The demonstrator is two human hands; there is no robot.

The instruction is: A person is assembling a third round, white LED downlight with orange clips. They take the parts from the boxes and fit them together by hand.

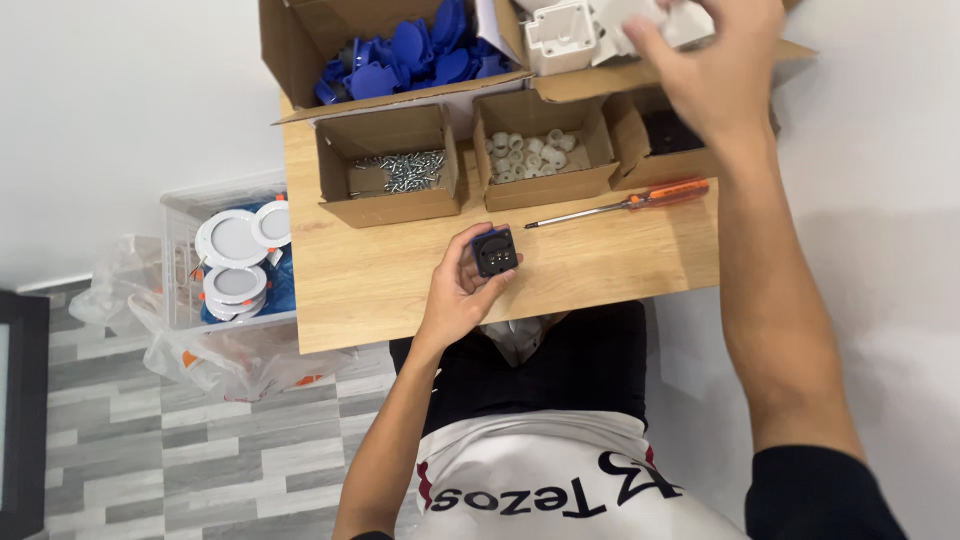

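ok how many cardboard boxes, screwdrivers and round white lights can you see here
cardboard boxes: 5
screwdriver: 1
round white lights: 3 showing in the clear bin; any beneath are hidden
total: 9

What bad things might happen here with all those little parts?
The left hand pinches the small blue-and-black part over the table's front edge, so it might drop to the floor. The right hand reaches over the open boxes; its arm could perhaps tip the box of screws or nudge the orange-handled screwdriver into rolling.
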